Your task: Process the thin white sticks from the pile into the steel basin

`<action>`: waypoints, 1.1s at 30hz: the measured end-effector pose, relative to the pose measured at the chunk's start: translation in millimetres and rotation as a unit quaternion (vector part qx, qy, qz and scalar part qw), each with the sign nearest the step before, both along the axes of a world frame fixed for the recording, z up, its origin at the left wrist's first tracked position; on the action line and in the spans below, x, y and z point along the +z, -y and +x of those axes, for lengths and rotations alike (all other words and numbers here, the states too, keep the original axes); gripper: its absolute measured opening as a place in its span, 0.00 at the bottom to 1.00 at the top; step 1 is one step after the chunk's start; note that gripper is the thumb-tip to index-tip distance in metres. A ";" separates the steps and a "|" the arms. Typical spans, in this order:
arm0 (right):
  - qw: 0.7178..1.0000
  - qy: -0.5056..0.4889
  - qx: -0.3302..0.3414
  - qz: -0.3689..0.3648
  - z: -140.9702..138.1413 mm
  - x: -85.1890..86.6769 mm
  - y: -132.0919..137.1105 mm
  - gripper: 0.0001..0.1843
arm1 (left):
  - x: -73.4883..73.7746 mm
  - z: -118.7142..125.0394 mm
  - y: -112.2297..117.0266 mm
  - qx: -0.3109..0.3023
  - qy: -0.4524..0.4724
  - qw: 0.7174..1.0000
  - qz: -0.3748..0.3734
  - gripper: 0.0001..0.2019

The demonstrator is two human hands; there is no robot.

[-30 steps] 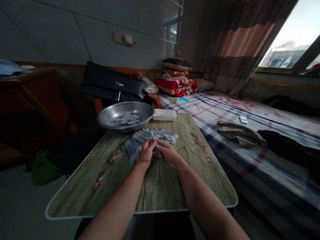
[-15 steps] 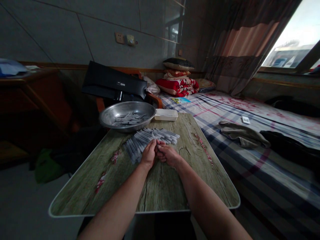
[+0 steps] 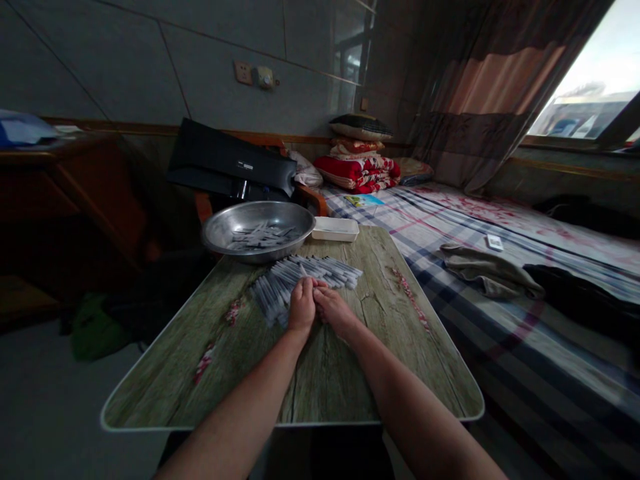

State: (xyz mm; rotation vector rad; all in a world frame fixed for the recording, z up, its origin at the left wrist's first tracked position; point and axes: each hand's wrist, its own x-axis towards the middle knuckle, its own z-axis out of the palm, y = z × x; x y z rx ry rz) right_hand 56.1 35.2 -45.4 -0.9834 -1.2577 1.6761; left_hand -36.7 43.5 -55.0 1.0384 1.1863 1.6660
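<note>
1. The left hand is grasping a slender pen-like piece, whose pale tip is poking out past the fingers on the far side; the hand is hiding the rest.
2. The right hand is curling its fingers in and pressing against the left; I cannot tell whether it is also gripping that piece, since the fingers are covering whatever lies between the palms.
3. Both hands are meeting above the middle of the wood-patterned table, with the forearms reaching in from the near edge.
4. A fanned heap of similar pieces is lying just beyond the hands, spreading to left and right of them, with many dark ends pointing to the far side.
5. A steel basin is standing at the table's far left, holding more loose pieces.
6. A white tray is sitting at the far edge, just right of the basin.
7. A black panel is leaning behind the basin.
8. On the right, a checked bed is running alongside the table, bearing a grey cloth, a small white object and, farther off, folded red bedding.
</note>
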 end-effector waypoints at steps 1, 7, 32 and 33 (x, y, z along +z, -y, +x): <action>1.000 0.000 -0.002 0.009 -0.7 -0.8 0.0 0.21 | 0.7 0.0 0.3 0.008 -0.009 1.000 0.003 0.19; 0.998 -0.009 -0.013 0.057 -3.4 -7.0 -4.2 0.23 | 2.8 -1.0 1.8 0.013 -0.026 1.000 0.003 0.19; 0.993 0.081 -0.011 0.080 13.6 -2.4 -16.6 0.16 | -9.4 -3.9 -17.6 -0.159 0.139 0.977 -0.026 0.20; 0.991 0.092 -0.011 0.097 13.7 -3.7 -17.6 0.16 | -9.6 -4.4 -17.5 -0.155 0.131 0.979 -0.028 0.20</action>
